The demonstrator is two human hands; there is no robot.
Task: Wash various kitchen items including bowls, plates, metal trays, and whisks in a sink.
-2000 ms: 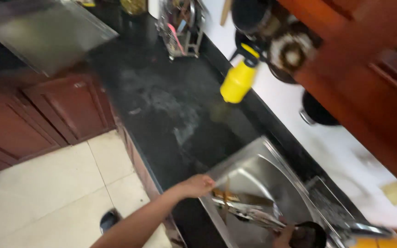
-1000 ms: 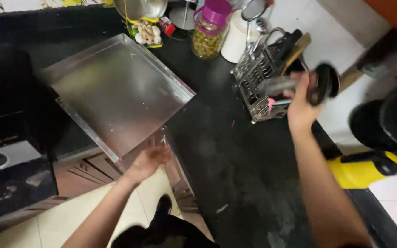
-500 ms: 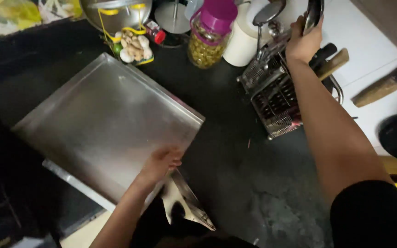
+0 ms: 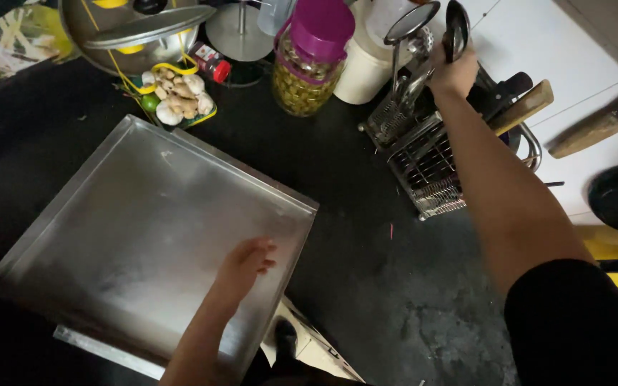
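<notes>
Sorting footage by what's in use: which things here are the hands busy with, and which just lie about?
In use: right hand holding a ladle over the rack; left hand on the tray.
Lying about: jar, garlic, pot, counter.

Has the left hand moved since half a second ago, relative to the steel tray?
Yes. The left hand was at the near edge of the steel tray before; now it lies further in, over the tray's surface, toward its right rim.

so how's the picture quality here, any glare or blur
Head view: dim overall, with soft glare on the steel tray beneath the left hand; the right hand on the dark ladle is fairly sharp, while the black sleeve at lower right is dark and featureless.
</notes>
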